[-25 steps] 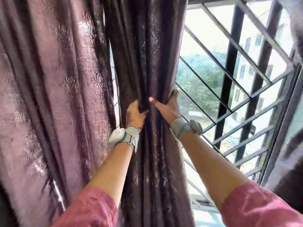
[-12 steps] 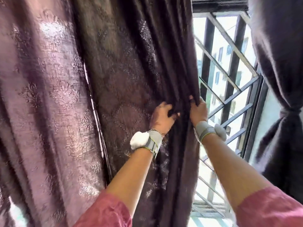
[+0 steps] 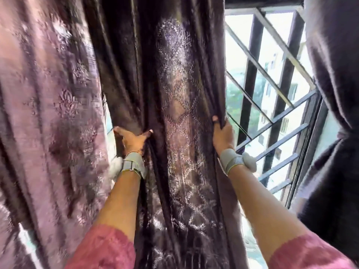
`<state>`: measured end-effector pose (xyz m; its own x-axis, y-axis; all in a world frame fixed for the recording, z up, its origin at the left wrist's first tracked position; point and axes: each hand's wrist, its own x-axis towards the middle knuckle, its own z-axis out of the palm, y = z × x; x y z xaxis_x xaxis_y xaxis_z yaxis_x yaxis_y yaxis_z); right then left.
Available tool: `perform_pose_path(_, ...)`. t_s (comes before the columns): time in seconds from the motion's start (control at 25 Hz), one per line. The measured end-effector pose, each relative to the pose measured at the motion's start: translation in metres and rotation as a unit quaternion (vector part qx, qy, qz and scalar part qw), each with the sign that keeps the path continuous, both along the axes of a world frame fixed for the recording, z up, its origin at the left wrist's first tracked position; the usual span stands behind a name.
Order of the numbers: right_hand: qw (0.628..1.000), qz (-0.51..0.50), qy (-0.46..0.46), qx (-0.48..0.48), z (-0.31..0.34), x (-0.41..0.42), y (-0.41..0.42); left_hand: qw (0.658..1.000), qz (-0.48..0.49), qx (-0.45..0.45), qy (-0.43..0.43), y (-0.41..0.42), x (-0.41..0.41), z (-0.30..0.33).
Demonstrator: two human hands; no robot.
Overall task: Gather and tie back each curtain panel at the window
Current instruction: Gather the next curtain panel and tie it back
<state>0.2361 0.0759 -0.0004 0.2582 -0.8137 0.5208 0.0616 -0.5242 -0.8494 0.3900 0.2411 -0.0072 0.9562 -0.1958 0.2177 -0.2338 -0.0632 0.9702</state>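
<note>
Dark purple woven curtain panel (image 3: 180, 117) hangs mid-window, soft and probably weighty, likely to slide in loose folds. Left hand (image 3: 132, 140) grips bunched pleats; right hand (image 3: 223, 134) pinches the right edge beside the black window grille (image 3: 272, 98). Best gathered at this height.

Both hands (image 3: 223, 135) grip the dark curtain panel (image 3: 180, 113) beside the window grille (image 3: 272, 105).

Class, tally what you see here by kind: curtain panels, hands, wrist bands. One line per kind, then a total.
Curtain panels: 3 (left panel, middle panel, tied panel)
Hands: 2 (left hand, right hand)
Wrist bands: 2 ()
Total: 7
</note>
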Motion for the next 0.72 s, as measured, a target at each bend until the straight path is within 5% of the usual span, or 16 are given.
perform_pose_path(0.16, 0.994, 0.105, 0.002, 0.022, -0.005, 0.028, 0.034, 0.968, -0.149, 0.086, -0.182, -0.026, -0.046, 0.005)
perform_pose_path(0.28, 0.985, 0.169, -0.025, 0.029, -0.009, 0.036, 0.050, 0.957, -0.238, 0.028, -0.164, -0.050, -0.080, -0.002)
perform_pose_path(0.44, 0.990, 0.115, -0.062, 0.053, -0.009, 0.020, 0.024, 0.924, -0.335, 0.044, -0.179, -0.061, -0.081, -0.015)
perform_pose_path(0.52, 0.992, 0.091, -0.064, 0.058, -0.008, 0.012, 0.007, 0.931, -0.304, 0.040, -0.196, -0.057, -0.075, -0.025)
perform_pose_path(0.64, 0.992, 0.103, -0.054, 0.051, -0.006, 0.007, -0.009, 0.973, -0.134, -0.008, -0.188, -0.050, -0.053, -0.034)
perform_pose_path(0.72, 0.994, 0.100, -0.037, 0.040, -0.010, 0.003, -0.013, 0.976, -0.181, 0.048, -0.115, -0.052, -0.046, -0.036)
